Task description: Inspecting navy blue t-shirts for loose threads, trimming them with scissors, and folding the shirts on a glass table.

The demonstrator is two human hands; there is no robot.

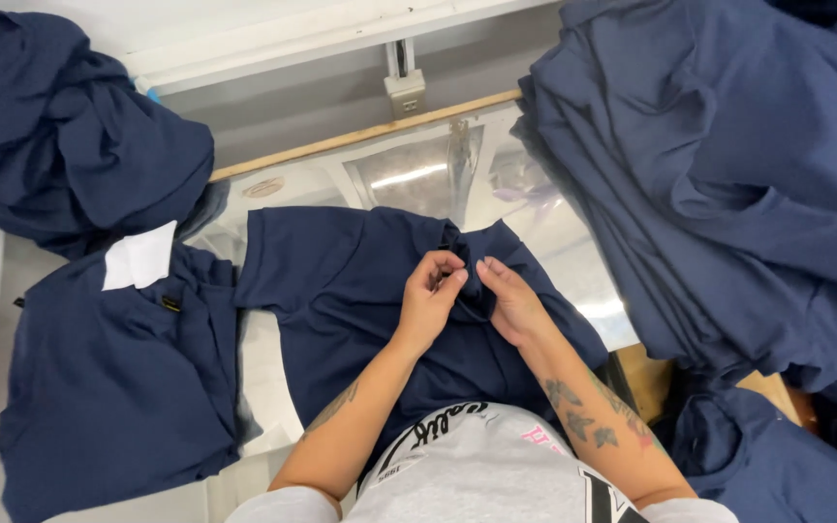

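Lying collar-away, navy shirt (341, 291) between hands (472, 295).

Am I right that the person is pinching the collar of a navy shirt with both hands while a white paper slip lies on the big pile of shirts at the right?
Not quite. The head view shows both the left hand and right hand pinching the navy shirt at its collar, but the white paper slip lies on the folded shirts at the left, not on the big pile at the right.

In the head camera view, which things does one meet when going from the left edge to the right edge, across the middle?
Flat navy garment with a white paper → left hand → right hand, both pinching the navy shirt at its collar → big pile of navy garments.
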